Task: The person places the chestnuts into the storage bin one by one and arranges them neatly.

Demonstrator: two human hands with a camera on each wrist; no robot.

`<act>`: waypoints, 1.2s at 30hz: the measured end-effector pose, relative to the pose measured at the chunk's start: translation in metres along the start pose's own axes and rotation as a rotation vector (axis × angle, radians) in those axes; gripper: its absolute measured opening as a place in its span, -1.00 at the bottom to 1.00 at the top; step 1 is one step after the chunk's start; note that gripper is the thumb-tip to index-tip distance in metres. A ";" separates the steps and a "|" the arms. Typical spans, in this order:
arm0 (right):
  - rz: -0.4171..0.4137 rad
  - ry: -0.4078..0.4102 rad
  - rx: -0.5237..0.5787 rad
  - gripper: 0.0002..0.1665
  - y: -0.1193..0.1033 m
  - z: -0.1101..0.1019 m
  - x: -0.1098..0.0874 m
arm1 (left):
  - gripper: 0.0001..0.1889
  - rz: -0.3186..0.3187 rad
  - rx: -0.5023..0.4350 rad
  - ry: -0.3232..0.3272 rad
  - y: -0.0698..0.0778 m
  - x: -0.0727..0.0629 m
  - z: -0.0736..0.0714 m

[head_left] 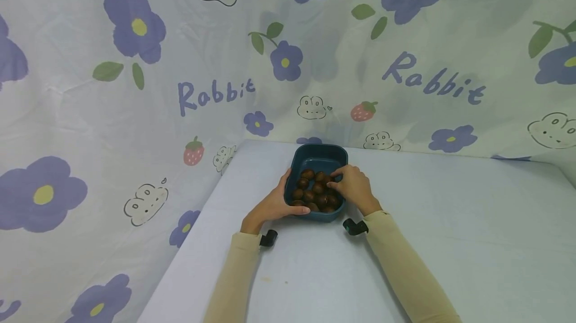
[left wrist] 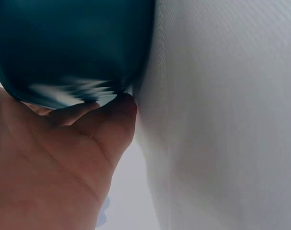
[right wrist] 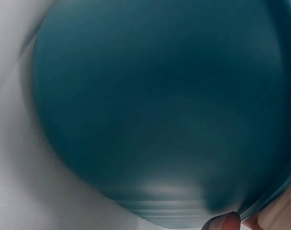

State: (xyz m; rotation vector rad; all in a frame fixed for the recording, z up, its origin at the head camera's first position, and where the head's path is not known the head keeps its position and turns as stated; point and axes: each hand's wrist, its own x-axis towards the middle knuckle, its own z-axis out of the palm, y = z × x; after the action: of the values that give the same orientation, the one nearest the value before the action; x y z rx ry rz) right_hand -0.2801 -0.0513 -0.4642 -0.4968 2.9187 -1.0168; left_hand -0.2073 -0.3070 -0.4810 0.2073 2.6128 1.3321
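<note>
A dark teal plastic bin (head_left: 320, 163) with rounded corners holds several round, brown, glossy chestnuts (head_left: 318, 188), heaped in its near part. My left hand (head_left: 275, 202) grips the bin at its near left corner, thumb over the near rim and fingers along the left wall. In the left wrist view, the fingers (left wrist: 120, 112) lie against the ribbed end of the bin. Over the right rim reaches my right hand (head_left: 355, 185), its thumb and forefinger pinching a chestnut at the right side of the heap. The bin's wall (right wrist: 160, 96) fills most of the right wrist view.
The bin stands on a white-covered table (head_left: 450, 223), near its back edge. Behind and to the left hangs a white curtain (head_left: 216, 53) with purple flowers and rabbits. A small black device (head_left: 355, 227) sits at the right wrist, another black device (head_left: 269, 238) at the left.
</note>
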 end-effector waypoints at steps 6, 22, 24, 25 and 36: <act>0.002 -0.012 -0.012 -0.61 -0.001 -0.001 -0.001 | 0.50 -0.023 0.007 0.000 0.002 -0.001 0.000; 0.026 -0.028 -0.036 -0.62 -0.004 -0.002 -0.001 | 0.49 -0.014 0.005 -0.002 0.002 -0.002 0.000; 0.025 -0.030 -0.036 -0.62 -0.004 -0.001 -0.001 | 0.49 -0.014 0.002 -0.004 0.002 -0.002 0.000; 0.024 -0.030 -0.035 -0.62 -0.004 -0.001 -0.001 | 0.49 -0.015 0.001 -0.004 0.003 -0.002 0.000; 0.021 -0.029 -0.027 -0.62 -0.003 -0.002 -0.002 | 0.49 0.014 -0.022 -0.005 0.002 -0.001 0.001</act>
State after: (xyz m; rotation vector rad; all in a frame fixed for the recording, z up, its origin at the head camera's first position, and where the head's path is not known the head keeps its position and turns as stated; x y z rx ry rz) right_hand -0.2779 -0.0520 -0.4606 -0.4764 2.9096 -0.9606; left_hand -0.2058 -0.3055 -0.4801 0.2259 2.5966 1.3620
